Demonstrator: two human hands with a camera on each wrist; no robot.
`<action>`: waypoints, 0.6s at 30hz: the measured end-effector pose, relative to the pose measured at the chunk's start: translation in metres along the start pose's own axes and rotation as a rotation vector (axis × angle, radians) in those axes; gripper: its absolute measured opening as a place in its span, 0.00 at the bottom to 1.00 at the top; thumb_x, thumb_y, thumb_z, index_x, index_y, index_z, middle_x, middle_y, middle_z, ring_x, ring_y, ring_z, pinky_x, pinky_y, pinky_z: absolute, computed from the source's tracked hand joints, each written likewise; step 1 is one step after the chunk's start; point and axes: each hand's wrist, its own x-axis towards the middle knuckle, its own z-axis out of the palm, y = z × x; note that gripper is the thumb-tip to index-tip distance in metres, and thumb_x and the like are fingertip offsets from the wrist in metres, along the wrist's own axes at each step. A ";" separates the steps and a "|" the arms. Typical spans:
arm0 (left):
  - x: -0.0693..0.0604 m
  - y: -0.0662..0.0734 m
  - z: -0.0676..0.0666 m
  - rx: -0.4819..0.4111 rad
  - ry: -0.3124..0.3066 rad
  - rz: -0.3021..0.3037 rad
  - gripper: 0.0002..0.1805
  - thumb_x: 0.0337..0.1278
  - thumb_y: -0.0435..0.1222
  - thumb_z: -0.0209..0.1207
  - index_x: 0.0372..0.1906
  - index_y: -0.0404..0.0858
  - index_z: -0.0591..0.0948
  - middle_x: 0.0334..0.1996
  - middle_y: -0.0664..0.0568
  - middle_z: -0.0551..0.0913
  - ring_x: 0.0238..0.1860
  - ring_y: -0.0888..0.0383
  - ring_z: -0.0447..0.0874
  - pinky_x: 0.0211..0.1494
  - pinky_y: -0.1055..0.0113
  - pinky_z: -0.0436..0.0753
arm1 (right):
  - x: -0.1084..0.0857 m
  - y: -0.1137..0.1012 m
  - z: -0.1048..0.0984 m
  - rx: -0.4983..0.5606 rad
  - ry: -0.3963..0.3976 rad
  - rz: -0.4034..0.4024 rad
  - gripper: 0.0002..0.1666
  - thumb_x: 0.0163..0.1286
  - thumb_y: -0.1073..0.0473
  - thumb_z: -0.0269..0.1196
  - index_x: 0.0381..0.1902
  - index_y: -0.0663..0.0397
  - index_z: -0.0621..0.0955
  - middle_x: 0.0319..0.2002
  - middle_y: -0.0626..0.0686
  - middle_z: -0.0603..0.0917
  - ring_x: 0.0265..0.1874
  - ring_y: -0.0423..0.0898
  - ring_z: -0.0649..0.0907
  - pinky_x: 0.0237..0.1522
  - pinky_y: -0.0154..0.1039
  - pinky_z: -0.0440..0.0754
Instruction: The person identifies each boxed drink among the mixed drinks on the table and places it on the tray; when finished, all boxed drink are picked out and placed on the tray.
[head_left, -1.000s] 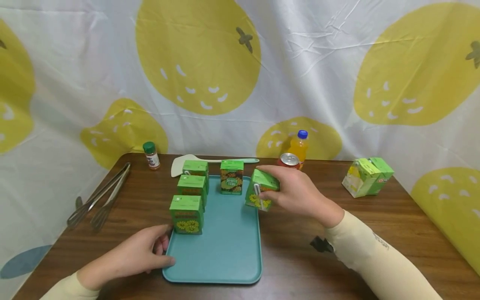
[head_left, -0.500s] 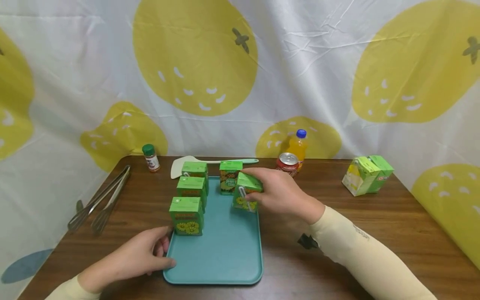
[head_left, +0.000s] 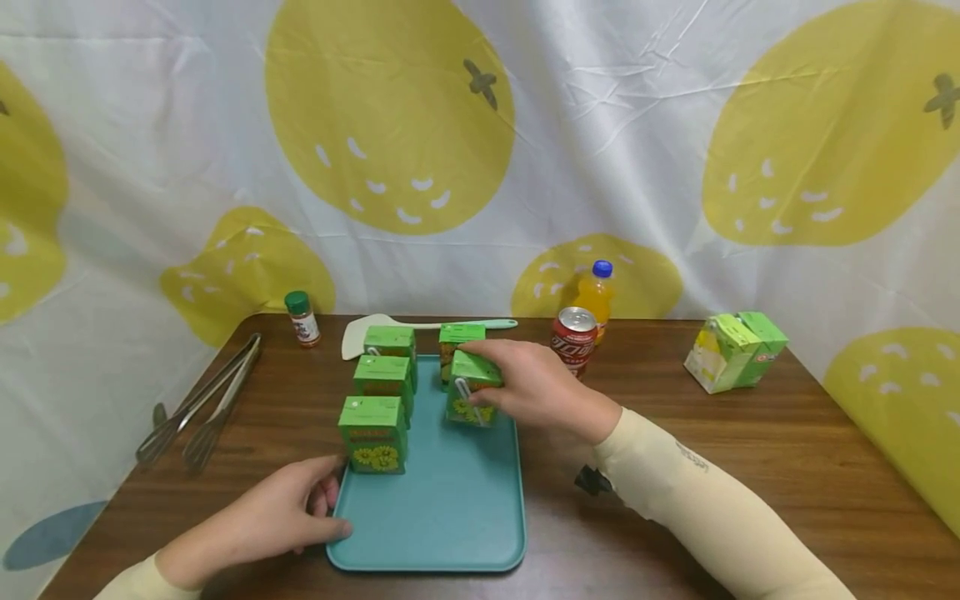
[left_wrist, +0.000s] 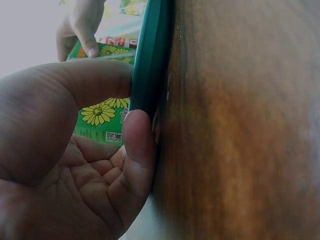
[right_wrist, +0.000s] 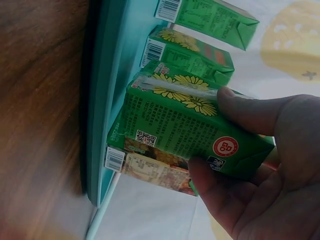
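My right hand [head_left: 542, 387] holds a green drink carton [head_left: 471, 408] with yellow flowers and a white straw on its front, fingers and thumb on opposite sides. The carton is over the right rear part of the teal tray [head_left: 431, 521], just in front of another green carton [head_left: 452, 333]; whether its base touches the tray cannot be told. Along the tray's left side stand three green cartons in a row, the nearest carton [head_left: 372, 442] in front. My left hand [head_left: 273, 510] grips the tray's left rim [left_wrist: 147, 60], thumb over it and fingertips against its outer side.
Behind the tray lies a white spatula [head_left: 371, 329]. A red can [head_left: 575, 342] and an orange drink bottle [head_left: 596, 292] stand back right, two more cartons [head_left: 723, 354] farther right. At left are whisk-like metal utensils [head_left: 206, 400] and a spice jar [head_left: 303, 318].
My right hand has carried the carton leftward, from the tray's right edge to in front of the rear carton, uncovering the red can. The left hand has stayed at the tray's rim.
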 end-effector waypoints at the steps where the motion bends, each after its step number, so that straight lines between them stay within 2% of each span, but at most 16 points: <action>1: 0.000 0.000 0.000 0.000 0.001 0.002 0.23 0.60 0.39 0.80 0.46 0.35 0.78 0.31 0.49 0.80 0.25 0.58 0.80 0.20 0.62 0.85 | 0.001 0.000 0.001 -0.004 0.000 -0.002 0.43 0.66 0.48 0.84 0.76 0.49 0.81 0.63 0.51 0.90 0.55 0.50 0.90 0.56 0.52 0.90; 8: 0.000 0.000 0.000 -0.003 0.002 0.023 0.22 0.60 0.39 0.80 0.46 0.35 0.77 0.30 0.50 0.80 0.25 0.59 0.80 0.20 0.62 0.85 | 0.009 -0.001 0.007 -0.019 -0.018 0.019 0.43 0.67 0.47 0.83 0.76 0.47 0.81 0.60 0.50 0.91 0.50 0.48 0.90 0.51 0.52 0.90; 18: 0.000 -0.001 0.000 -0.004 0.000 0.009 0.23 0.61 0.39 0.80 0.47 0.35 0.77 0.31 0.50 0.80 0.26 0.58 0.80 0.20 0.61 0.85 | 0.017 -0.004 0.014 -0.010 -0.059 0.020 0.43 0.68 0.48 0.83 0.78 0.48 0.80 0.64 0.51 0.89 0.56 0.51 0.90 0.57 0.54 0.90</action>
